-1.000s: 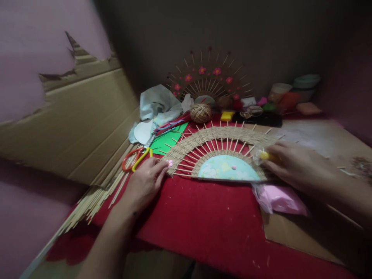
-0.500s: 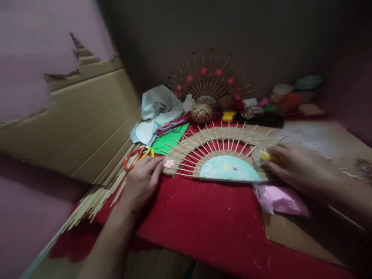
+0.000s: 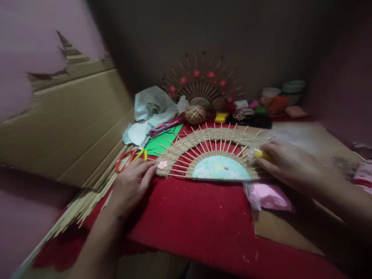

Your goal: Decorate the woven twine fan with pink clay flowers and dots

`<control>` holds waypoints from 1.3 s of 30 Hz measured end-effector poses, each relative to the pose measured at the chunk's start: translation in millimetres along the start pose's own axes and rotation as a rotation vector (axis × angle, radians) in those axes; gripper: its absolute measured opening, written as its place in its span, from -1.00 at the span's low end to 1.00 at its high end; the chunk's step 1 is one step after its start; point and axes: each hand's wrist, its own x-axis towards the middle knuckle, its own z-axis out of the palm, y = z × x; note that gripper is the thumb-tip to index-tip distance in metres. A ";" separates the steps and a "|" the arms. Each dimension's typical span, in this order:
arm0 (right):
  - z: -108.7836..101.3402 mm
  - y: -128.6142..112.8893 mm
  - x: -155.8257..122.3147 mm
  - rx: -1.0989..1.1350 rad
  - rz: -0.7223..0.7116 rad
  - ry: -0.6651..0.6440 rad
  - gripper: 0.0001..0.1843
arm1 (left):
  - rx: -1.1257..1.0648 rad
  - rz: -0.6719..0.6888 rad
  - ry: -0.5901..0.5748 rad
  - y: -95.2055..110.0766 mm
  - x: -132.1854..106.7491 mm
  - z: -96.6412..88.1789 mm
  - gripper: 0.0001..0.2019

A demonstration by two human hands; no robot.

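Observation:
A woven fan (image 3: 192,141) with thin stick ribs lies on the red cloth. Its half-round base (image 3: 216,168) is pale blue and carries a small pink ball. One pink clay flower (image 3: 162,165) sits at the fan's left end. There, the fingers of my left hand (image 3: 132,184) are closed on the edge beside the flower. My right hand (image 3: 283,161) is over the fan's right end, wrapped round a yellow lump of clay (image 3: 259,154) in clear plastic. That hand hides part of the right end. Below it rests a pink clay pack (image 3: 270,197).
Orange-handled scissors (image 3: 124,161) and a bundle of sticks (image 3: 90,203) lie at left, beside cardboard (image 3: 78,124). Behind are a twine ball (image 3: 195,114), green sheet (image 3: 162,143), yellow clay block (image 3: 221,117) and another flowered fan (image 3: 197,77). Brown board (image 3: 285,228) lies at right.
The whole view has shifted a little, so things appear further left. A red patterned object has come into view at the right edge. Both hands keep their places at the fan.

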 end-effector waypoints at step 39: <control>-41.4 -12.4 -40.2 0.298 -0.524 -0.205 -0.81 | -0.252 0.454 -0.365 117.6 73.1 -1.0 -0.82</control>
